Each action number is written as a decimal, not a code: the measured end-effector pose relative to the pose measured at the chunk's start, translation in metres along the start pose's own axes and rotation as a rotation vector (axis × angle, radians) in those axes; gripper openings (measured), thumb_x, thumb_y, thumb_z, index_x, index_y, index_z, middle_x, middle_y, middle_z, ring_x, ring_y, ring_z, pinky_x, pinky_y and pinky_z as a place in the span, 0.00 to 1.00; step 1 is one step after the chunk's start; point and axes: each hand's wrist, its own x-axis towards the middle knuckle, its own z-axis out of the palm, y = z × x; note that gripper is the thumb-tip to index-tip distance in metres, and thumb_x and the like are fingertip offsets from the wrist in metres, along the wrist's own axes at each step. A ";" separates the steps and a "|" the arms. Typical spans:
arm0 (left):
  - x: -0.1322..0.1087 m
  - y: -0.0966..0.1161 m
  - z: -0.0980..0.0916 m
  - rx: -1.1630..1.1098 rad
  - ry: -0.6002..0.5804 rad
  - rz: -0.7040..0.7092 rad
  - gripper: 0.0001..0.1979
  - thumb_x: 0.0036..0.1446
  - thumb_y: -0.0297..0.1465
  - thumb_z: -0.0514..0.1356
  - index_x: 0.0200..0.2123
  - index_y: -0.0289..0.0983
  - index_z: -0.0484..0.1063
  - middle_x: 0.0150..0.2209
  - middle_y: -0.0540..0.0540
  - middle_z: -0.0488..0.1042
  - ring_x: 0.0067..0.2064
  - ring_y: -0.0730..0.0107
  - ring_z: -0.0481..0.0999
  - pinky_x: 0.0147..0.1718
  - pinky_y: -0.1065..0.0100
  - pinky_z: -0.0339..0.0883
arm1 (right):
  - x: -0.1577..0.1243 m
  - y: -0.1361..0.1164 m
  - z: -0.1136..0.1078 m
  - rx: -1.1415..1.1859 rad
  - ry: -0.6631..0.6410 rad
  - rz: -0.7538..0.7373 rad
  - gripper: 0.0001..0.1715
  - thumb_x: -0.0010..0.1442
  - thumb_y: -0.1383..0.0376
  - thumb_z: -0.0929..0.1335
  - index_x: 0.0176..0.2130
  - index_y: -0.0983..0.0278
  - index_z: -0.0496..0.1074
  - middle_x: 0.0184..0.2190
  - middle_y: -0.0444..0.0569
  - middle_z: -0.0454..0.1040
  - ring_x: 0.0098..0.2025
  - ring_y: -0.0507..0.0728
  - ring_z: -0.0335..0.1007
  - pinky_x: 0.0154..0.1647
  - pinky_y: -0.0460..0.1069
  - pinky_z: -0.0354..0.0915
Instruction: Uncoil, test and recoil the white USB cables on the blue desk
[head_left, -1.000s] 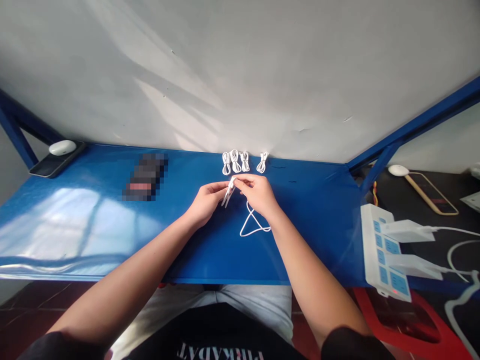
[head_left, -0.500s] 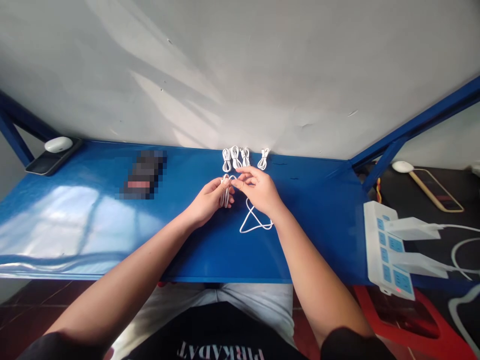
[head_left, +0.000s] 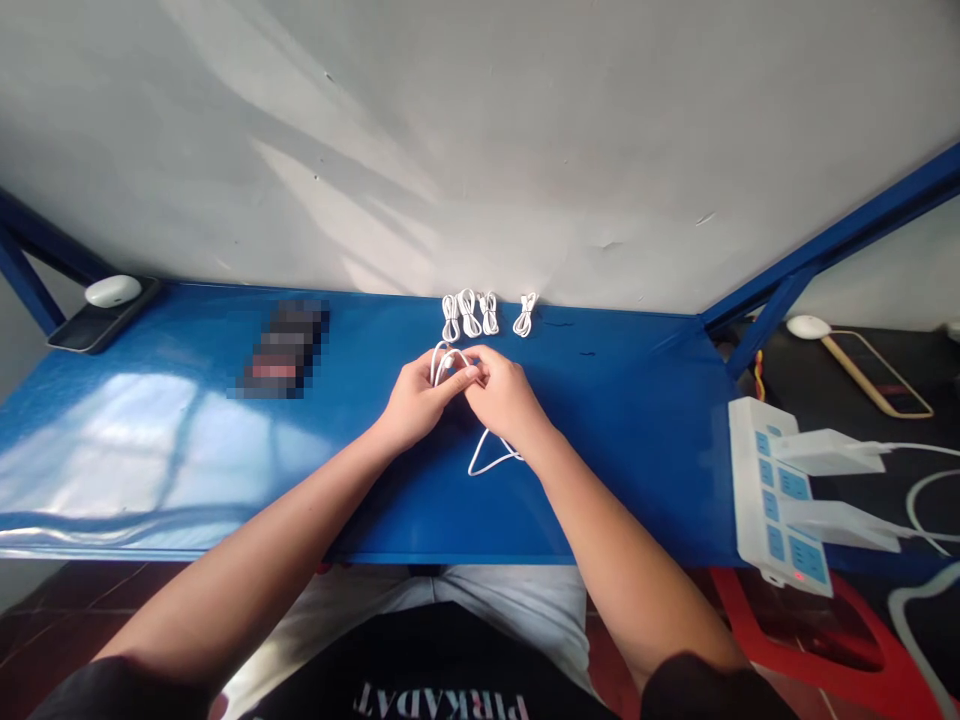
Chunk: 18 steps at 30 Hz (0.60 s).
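A white cable [head_left: 491,466] is partly looped between my hands, its loose length trailing onto the blue table below my right wrist. My left hand [head_left: 420,398] grips the coiled part, thumb stretched toward the other hand. Close against it, my right hand [head_left: 501,388] is closed on the same cable, with its fingertips partly hidden. Just beyond my fingers, against the wall, lie several bundled white cables: three side by side, including one bundle [head_left: 450,318] at the left, and a separate bundle [head_left: 525,315] to the right. Dark ties hold their middles.
The blue table [head_left: 630,450] meets a grey wall. A blurred-out dark object [head_left: 281,350] lies left; a phone with a white oval object [head_left: 112,291] sits at the far left. On the right edge stands a white power strip [head_left: 742,480] with plugged-in chargers, near another phone [head_left: 877,375].
My right hand has moved down and inward against my left, and the left thumb now reaches across to it. The trailing cable has shifted slightly left and down.
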 end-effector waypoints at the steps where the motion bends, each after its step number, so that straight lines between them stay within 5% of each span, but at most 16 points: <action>1: 0.000 0.001 0.001 -0.018 0.009 0.000 0.19 0.54 0.46 0.70 0.33 0.35 0.73 0.24 0.52 0.66 0.24 0.79 0.58 0.23 0.72 0.52 | 0.000 0.000 0.001 0.030 0.013 -0.004 0.16 0.59 0.67 0.67 0.48 0.60 0.72 0.27 0.43 0.75 0.28 0.55 0.70 0.32 0.49 0.64; 4: 0.003 0.003 0.000 -0.148 0.077 -0.017 0.18 0.58 0.45 0.67 0.31 0.36 0.69 0.22 0.54 0.61 0.22 0.79 0.56 0.22 0.71 0.50 | -0.001 0.002 0.002 0.044 0.058 -0.014 0.25 0.54 0.66 0.70 0.52 0.60 0.68 0.30 0.42 0.73 0.29 0.54 0.70 0.33 0.49 0.66; 7: 0.011 0.001 -0.004 -0.223 0.183 0.024 0.16 0.61 0.44 0.64 0.33 0.38 0.66 0.27 0.52 0.67 0.25 0.78 0.61 0.24 0.72 0.54 | -0.002 0.003 0.002 0.012 0.058 0.029 0.18 0.52 0.65 0.73 0.43 0.60 0.69 0.29 0.42 0.73 0.28 0.53 0.69 0.33 0.49 0.66; 9: 0.016 -0.001 -0.008 -0.207 0.282 0.071 0.15 0.64 0.43 0.61 0.33 0.39 0.63 0.32 0.49 0.72 0.30 0.76 0.68 0.28 0.72 0.60 | -0.004 0.001 0.003 -0.009 -0.016 0.062 0.10 0.53 0.63 0.74 0.33 0.60 0.69 0.26 0.42 0.73 0.27 0.53 0.69 0.32 0.49 0.65; 12: 0.018 -0.004 -0.011 -0.133 0.389 0.141 0.14 0.66 0.43 0.58 0.36 0.40 0.61 0.33 0.48 0.73 0.36 0.71 0.74 0.37 0.69 0.66 | -0.008 -0.005 0.004 -0.101 -0.177 0.050 0.13 0.58 0.63 0.73 0.25 0.60 0.69 0.24 0.44 0.74 0.27 0.54 0.69 0.29 0.49 0.60; 18: 0.009 0.001 -0.016 0.211 0.360 0.224 0.13 0.66 0.44 0.59 0.37 0.41 0.66 0.27 0.52 0.65 0.29 0.71 0.66 0.34 0.67 0.59 | -0.020 -0.021 -0.006 -0.247 -0.377 -0.088 0.19 0.62 0.61 0.71 0.22 0.60 0.67 0.20 0.43 0.70 0.22 0.52 0.60 0.26 0.49 0.52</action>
